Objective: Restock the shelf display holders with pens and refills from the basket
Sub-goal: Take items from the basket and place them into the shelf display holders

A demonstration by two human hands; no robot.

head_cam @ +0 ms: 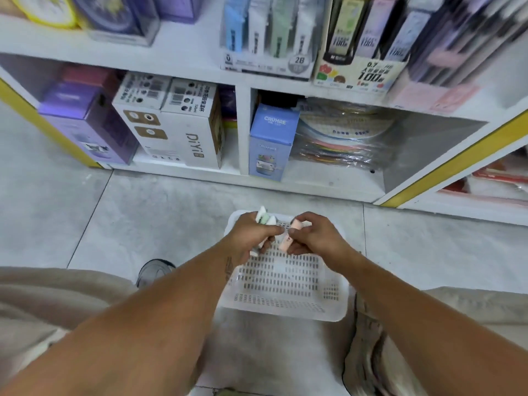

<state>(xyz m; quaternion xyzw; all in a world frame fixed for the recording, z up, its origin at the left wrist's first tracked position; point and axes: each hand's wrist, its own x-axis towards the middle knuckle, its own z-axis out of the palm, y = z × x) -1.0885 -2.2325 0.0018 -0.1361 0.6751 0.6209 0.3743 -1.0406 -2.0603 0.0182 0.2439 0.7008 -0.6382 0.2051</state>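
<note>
My fingers: left hand (251, 235) grips pale refill packs (264, 217), right hand (311, 235) pinches a pink one (287, 241). Basket (337, 307) at six o'clock looks nearly emptied; holders (360, 72) at one o'clock await these.

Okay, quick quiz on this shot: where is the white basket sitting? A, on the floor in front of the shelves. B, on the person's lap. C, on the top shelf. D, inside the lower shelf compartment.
A: the basket rests on the grey floor before the shelves, with both hands, left and right, over it gripping small packs.
</note>
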